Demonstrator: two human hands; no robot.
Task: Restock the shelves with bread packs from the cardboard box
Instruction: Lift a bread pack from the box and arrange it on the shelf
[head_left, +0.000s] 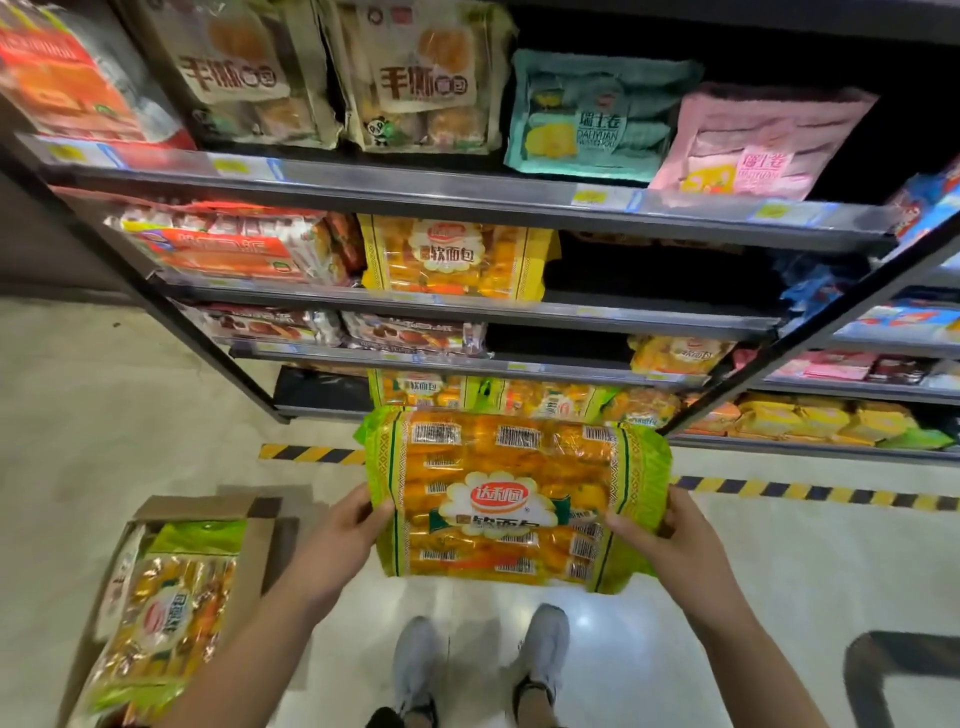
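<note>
I hold a yellow-green bread pack (511, 499) flat in front of me, at waist height, below the shelves. My left hand (349, 535) grips its left edge and my right hand (657, 535) grips its right edge. On the floor at the lower left stands the open cardboard box (260, 551), with another bread pack of the same kind (166, 618) lying inside. A matching yellow pack (457, 257) stands on the second shelf (571, 312), with a dark empty gap to its right.
The shelf unit (467, 189) fills the upper half, stocked with several other bread and cake packs. A black-and-yellow tape line (810, 491) runs along the floor before the shelves. My grey shoes (415, 670) stand on pale floor. A dark rounded object (904, 675) sits lower right.
</note>
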